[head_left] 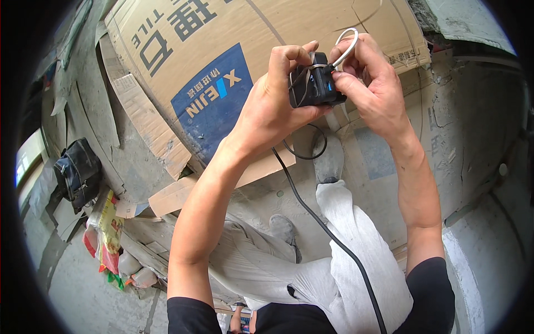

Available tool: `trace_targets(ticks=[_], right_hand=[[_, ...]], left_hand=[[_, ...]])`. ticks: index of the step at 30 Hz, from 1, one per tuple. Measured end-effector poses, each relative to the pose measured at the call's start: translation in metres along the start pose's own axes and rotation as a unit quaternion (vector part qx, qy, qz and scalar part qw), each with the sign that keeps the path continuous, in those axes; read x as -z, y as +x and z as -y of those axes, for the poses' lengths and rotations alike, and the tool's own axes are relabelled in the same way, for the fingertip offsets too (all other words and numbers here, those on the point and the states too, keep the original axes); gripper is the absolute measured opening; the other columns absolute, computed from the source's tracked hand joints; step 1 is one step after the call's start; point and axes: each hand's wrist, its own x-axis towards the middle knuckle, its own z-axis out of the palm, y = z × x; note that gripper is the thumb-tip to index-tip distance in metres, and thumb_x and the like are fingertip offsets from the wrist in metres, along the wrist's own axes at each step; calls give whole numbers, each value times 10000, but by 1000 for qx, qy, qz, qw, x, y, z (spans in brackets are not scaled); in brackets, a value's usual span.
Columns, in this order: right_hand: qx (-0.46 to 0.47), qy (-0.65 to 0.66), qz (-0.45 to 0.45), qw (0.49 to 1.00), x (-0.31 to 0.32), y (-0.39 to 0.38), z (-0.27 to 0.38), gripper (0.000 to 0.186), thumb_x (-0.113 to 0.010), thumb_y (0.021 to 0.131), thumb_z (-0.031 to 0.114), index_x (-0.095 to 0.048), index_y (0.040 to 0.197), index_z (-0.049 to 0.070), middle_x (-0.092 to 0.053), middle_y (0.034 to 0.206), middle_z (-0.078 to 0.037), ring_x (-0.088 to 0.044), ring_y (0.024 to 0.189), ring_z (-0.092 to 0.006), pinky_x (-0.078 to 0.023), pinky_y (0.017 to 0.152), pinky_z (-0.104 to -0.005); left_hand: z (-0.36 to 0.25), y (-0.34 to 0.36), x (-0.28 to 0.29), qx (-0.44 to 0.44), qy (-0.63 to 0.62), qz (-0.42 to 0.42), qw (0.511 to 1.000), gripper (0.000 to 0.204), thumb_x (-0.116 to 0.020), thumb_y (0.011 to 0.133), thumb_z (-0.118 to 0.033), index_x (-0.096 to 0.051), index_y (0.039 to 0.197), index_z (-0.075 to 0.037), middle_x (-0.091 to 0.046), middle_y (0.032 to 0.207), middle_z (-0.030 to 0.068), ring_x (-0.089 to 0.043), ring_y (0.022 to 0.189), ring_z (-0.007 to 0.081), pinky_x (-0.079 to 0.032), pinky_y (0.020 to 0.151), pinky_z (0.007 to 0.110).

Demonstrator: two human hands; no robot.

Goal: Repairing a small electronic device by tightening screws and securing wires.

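Observation:
My left hand grips a small black device with blue-lit slots, its fingers and thumb wrapped round the device near the top centre of the head view. My right hand pinches at the plug end of a white cable against the device's right side; the plug is partly hidden by fingers. Thin dark cords cross the device's face. A thicker black cable hangs in a loop below my hands and runs over my light trousers toward the lower edge.
A large printed cardboard sheet lies beyond my hands. At left are a black bag, a bright plastic packet and scraps. My feet in dusty shoes are below on the dusty floor. Part of a person's leg shows at the bottom edge.

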Motion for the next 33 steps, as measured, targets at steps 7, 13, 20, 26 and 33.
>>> trace_targets(ticks=[7, 13, 20, 26, 33], right_hand=[[4, 13, -14, 1000, 4, -3, -6, 197, -708, 971, -20, -742, 1159, 28, -528, 1073, 3, -502, 830, -94, -478, 762, -290], [-8, -34, 2, 999, 22, -6, 9, 120, -756, 1014, 9, -789, 1129, 23, -684, 1074, -9, -607, 886, -96, -515, 806, -278], [299, -398, -16, 867, 65, 39, 53, 190, -783, 1011, -10, -796, 1198, 24, -733, 1106, -104, -710, 987, -256, -579, 877, -348], [528, -150, 59, 834, 59, 97, 29, 209, -808, 948, 52, -841, 1154, 50, -775, 1005, -106, -727, 1073, -349, -563, 1024, -491], [90, -352, 273, 891, 63, 70, 159, 159, -836, 979, 61, -832, 1132, 19, -757, 1018, -140, -737, 981, -336, -597, 833, -418]], left_hand=[[-7, 1, -4, 30, 11, 3, 999, 888, -1066, 827, -101, -434, 1451, -99, -690, 1590, 189, -694, 1478, 358, -543, 1268, 498], [6, -6, -2, 24, -25, -3, 999, 879, -1062, 827, -93, -445, 1453, -86, -719, 1490, 160, -718, 1404, 313, -555, 1253, 477], [2, -1, -2, 18, 2, 18, 1000, 878, -1061, 826, -84, -452, 1458, -84, -707, 1488, 162, -725, 1378, 305, -562, 1249, 464], [3, -2, -4, 14, -3, 14, 1000, 901, -1065, 823, -90, -446, 1478, -78, -702, 1492, 162, -724, 1382, 308, -557, 1263, 473], [1, 0, -1, 31, -22, 23, 999, 956, -1070, 825, -135, -430, 1533, -85, -710, 1480, 158, -721, 1371, 303, -549, 1247, 478]])
